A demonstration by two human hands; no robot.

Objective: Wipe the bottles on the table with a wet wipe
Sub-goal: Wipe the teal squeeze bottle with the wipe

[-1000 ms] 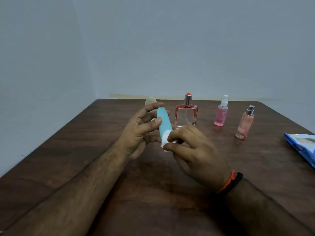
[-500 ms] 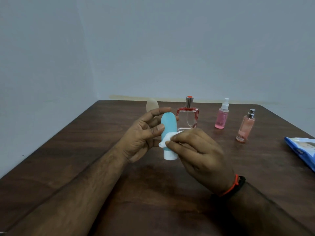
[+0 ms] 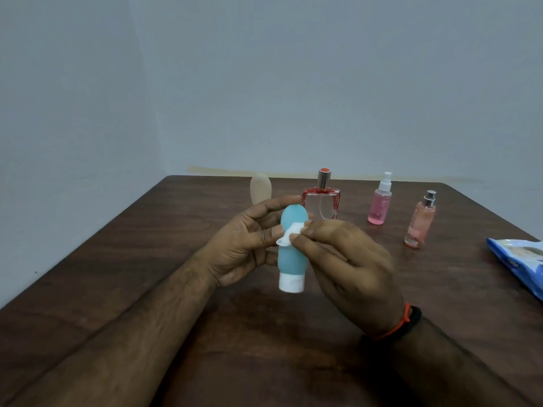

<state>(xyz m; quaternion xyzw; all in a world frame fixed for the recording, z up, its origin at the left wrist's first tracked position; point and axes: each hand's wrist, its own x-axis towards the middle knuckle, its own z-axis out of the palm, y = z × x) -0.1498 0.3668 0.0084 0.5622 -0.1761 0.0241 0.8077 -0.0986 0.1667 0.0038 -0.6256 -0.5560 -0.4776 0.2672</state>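
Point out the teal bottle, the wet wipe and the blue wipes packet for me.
teal bottle [image 3: 291, 261], head view, lower body above the white cap
wet wipe [image 3: 289, 234], head view, folded white pad against the bottle
blue wipes packet [image 3: 520, 261], head view, top face at the right edge

One view only, worn on the head, looking forward and down over both forearms across the wooden bench [image 3: 147, 259]. It sits close: the left hand [image 3: 244, 245] and right hand [image 3: 346, 259] meet near the middle of the picture, arms running in from the bottom edge. Beyond the hands the far bench edge meets a plain grey wall [image 3: 293, 83], which fills the upper half. The wide lens bends the bench sides outward. Out past the right hand, a blue packet [image 3: 520, 259] is cut by the frame edge.
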